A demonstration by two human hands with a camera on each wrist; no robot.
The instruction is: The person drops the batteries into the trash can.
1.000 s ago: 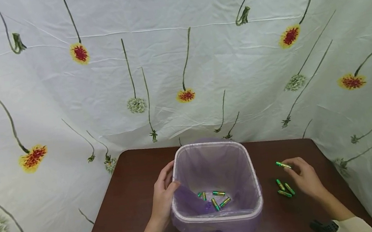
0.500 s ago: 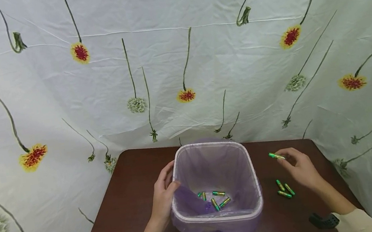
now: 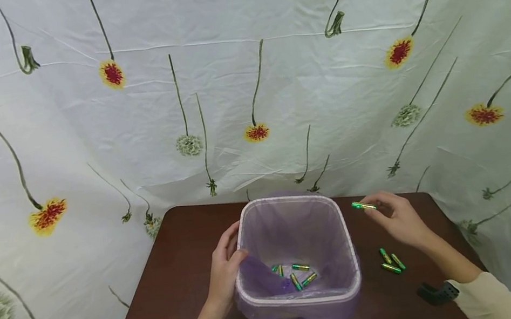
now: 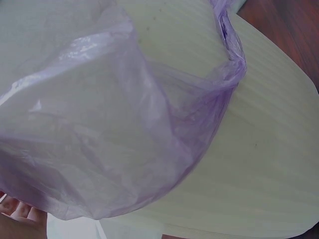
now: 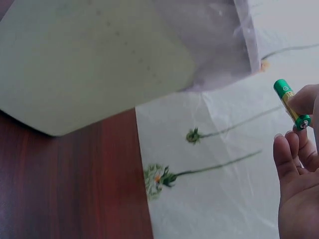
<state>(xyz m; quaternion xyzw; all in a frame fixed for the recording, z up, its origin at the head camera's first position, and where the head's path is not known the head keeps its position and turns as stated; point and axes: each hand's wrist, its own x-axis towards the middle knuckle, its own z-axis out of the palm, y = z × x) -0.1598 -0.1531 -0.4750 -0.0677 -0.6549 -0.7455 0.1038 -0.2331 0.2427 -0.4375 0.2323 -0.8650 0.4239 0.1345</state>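
A pale square bin [image 3: 305, 302], lined with a thin purple plastic bag [image 3: 328, 313], stands upright on the table. My left hand [image 3: 223, 265] grips its left rim, thumb over the edge and fingers along the outside wall. Inside, several green-and-gold batteries [image 3: 300, 266] lie on the bottom. To the right of the bin my right hand [image 3: 398, 218] pinches one more battery [image 3: 363, 205] between thumb and fingers, held above the table; the right wrist view shows this battery [image 5: 286, 98] near the bin's bagged rim. On the table below that hand lie 3 loose batteries [image 3: 390, 268].
The dark reddish-brown table [image 3: 183, 235] has rounded far corners. A white cloth [image 3: 209, 106] printed with flowers hangs behind it and along both sides. Loose purple bag folds hang down the bin's outside.
My right hand has lifted its battery up and to the left, from above the loose batteries toward the bin. The left hand and the bin stay where they were.
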